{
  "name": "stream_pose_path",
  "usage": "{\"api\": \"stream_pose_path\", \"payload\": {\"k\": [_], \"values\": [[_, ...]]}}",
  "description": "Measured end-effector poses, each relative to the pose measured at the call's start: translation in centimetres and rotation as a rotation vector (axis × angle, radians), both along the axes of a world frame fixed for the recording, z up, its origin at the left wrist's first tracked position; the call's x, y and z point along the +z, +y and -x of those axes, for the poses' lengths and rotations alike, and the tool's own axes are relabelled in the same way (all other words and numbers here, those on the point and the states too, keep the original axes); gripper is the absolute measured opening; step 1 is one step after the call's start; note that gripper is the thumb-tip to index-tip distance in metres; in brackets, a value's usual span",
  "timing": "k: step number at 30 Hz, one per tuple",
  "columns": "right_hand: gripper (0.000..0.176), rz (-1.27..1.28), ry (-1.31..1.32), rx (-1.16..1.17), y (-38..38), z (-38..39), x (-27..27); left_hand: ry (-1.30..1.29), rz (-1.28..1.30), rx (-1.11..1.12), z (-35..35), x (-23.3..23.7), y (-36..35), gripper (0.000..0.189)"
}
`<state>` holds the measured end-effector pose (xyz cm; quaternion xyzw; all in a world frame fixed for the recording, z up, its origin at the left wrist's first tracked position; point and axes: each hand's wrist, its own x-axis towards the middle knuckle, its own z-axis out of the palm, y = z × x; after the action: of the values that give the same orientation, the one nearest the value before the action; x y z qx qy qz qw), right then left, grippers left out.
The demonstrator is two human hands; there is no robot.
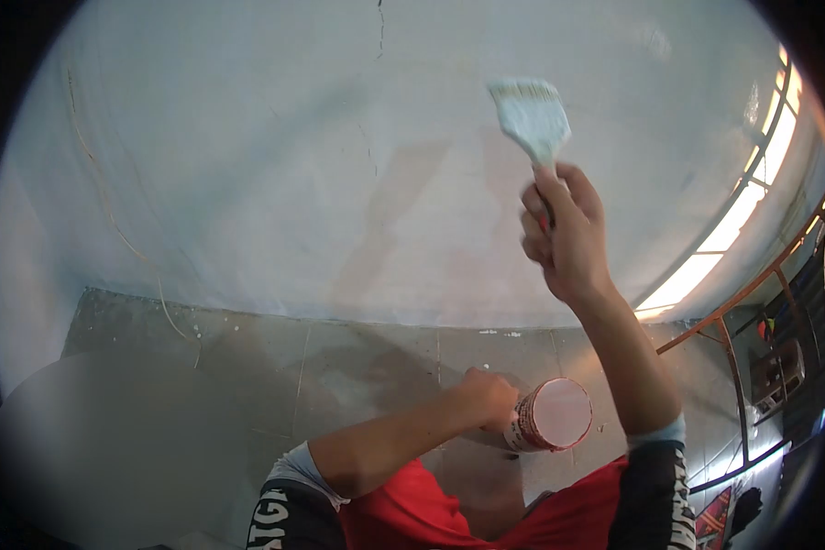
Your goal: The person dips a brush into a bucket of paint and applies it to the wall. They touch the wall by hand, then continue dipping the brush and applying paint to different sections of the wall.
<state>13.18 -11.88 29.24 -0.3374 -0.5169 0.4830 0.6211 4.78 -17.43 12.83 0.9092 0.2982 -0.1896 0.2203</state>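
Note:
My right hand [568, 229] is raised in front of the pale wall, its fingers wrapped round the handle of a wide paintbrush [534, 119]. The brush points upward, with whitish paint over its head and bristle tips that look slightly blurred. Lower down, my left hand [493, 399] is closed at the side of a small paint bucket [524, 426]; the exact grip is partly hidden. Red marks show on the bucket's outside, and a pale surface fills its round mouth. The bucket is tilted a little toward the right.
A whitish wall [247, 183] with thin cracks rises ahead, with shadows cast on it. A thin cord [110, 215] hangs down it at left. Grey floor tiles [367, 367] lie below. At right stand a rusty metal frame [731, 385], a bright window [706, 266] and a chair-like object [779, 371].

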Motion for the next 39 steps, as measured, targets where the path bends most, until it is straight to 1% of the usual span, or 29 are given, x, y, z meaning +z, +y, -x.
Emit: {"api": "stream_pose_path", "payload": {"k": [1, 3, 4, 5, 7, 9, 11, 13, 15, 17, 18, 20, 21, 23, 25, 27, 28, 29, 31, 33, 34, 35, 36, 37, 39], "values": [[0.027, -0.032, 0.058, 0.003, 1.0, 1.8, 1.0, -0.004, -0.006, -0.005, 0.1, -0.1, 0.0, 0.047], [0.020, -0.139, 0.116, 0.062, 3.0, 4.2, 3.4, -0.064, -0.005, -0.022, 0.4, -0.4, -0.1, 0.046], [0.020, -0.139, 0.115, 0.056, 3.9, 5.1, 4.4, -0.064, -0.005, -0.027, 0.8, -0.4, -0.1, 0.046], [0.012, -0.144, 0.133, 0.057, 4.7, 6.0, 5.3, -0.072, 0.012, -0.023, 1.4, -0.3, -0.1, 0.046], [0.010, -0.154, 0.151, 0.052, 6.2, 7.2, 5.8, -0.078, 0.023, -0.026, 2.1, -0.2, 0.0, 0.046], [0.010, -0.129, 0.188, 0.077, 8.5, 8.0, 4.2, -0.053, 0.029, 0.015, 2.6, -0.5, 0.1, 0.046], [0.011, -0.020, 0.192, 0.015, 9.5, 8.7, 1.2, -0.060, 0.015, 0.007, 3.3, -0.5, 0.2, 0.046], [0.008, 0.038, 0.239, -0.045, 8.7, 9.6, -2.1, -0.068, 0.009, 0.005, 3.8, -0.7, 0.1, 0.046], [0.008, 0.081, 0.262, -0.039, 7.8, 9.6, -4.6, -0.084, 0.023, 0.000, 4.1, -1.0, 0.2, 0.047], [0.007, 0.246, 0.257, -0.080, 6.7, 9.7, -6.0, -0.077, 0.030, -0.007, 4.2, -0.9, 0.2, 0.047], [0.007, 0.249, 0.256, -0.085, 6.3, 9.5, -6.2, -0.069, 0.035, -0.013, 4.2, -0.8, 0.2, 0.048], [0.012, 0.362, 0.248, -0.067, 5.4, 9.0, -6.1, -0.071, 0.025, -0.021, 4.0, -1.5, -0.1, 0.047], [0.012, 0.368, 0.244, -0.065, 5.4, 8.7, -5.5, -0.073, 0.009, -0.024, 4.0, -1.8, -0.2, 0.046], [0.006, 0.435, 0.208, -0.015, 6.0, 8.1, -2.9, -0.079, 0.025, -0.018, 3.7, -1.5, -0.4, 0.045], [0.020, 0.398, 0.177, 0.009, 6.6, 8.4, 2.2, -0.078, 0.035, -0.013, 3.5, -1.2, -0.3, 0.045], [0.023, 0.334, 0.188, 0.069, 8.6, 7.7, 7.8, -0.051, 0.040, -0.004, 2.9, -1.5, 0.2, 0.044], [0.022, 0.255, 0.143, 0.068, 8.8, 7.9, 11.0, -0.059, 0.033, -0.005, 2.5, -2.4, 0.5, 0.044], [0.021, 0.173, 0.096, 0.067, 8.8, 8.2, 14.4, -0.066, 0.021, 0.024, 2.0, -3.8, 0.8, 0.039], [0.022, 0.203, 0.150, 0.067, 9.3, 8.5, 21.1, -0.080, -0.002, 0.049, 1.4, -4.9, 1.3, 0.036], [0.020, 0.206, 0.300, 0.095, 10.2, 8.5, 26.0, 0.016, 0.031, 0.045, 1.6, -5.1, 1.7, 0.037], [0.020, 0.199, 0.298, 0.096, 12.8, 6.9, 28.0, 0.014, 0.023, 0.044, 1.4, -5.6, 1.9, 0.037], [0.011, 0.113, 0.151, 0.239, 16.5, 4.1, 29.6, 0.019, 0.025, 0.055, 1.3, -6.2, 2.0, 0.037], [0.011, 0.027, 0.002, 0.382, 18.8, 2.5, 30.2, 0.025, 0.027, 0.067, 1.2, -6.4, 2.1, 0.038], [0.011, 0.023, 0.003, 0.386, 19.7, 2.0, 29.9, 0.026, 0.023, 0.071, 1.4, -5.8, 2.1, 0.038], [0.012, -0.201, 0.028, 0.517, 20.7, 1.5, 28.9, 0.004, 0.086, 0.094, 2.1, -4.4, 1.6, 0.038]]}}
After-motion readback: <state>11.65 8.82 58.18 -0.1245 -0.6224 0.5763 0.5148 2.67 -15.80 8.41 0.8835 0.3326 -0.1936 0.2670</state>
